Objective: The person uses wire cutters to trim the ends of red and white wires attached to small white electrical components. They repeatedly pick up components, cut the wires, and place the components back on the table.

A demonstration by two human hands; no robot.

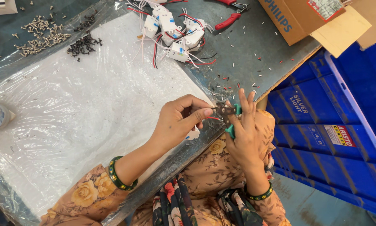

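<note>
My left hand [180,120] pinches a thin red wire [213,118] between thumb and forefinger, with a small white part [192,134] tucked under the palm. My right hand [243,133] grips a green-handled wire stripper [228,113] whose dark jaws sit at the wire's end. Both hands meet at the table's near edge, over a floral lap. Each wrist wears a green bangle.
A white foam sheet under clear plastic [83,113] covers the table. Several white modules with red and white wires [175,29] lie at the back, near red-handled pliers [232,16]. Silver screws [39,35] and black screws [84,42] sit far left. Cardboard box [299,19] and blue crates [330,125] stand right.
</note>
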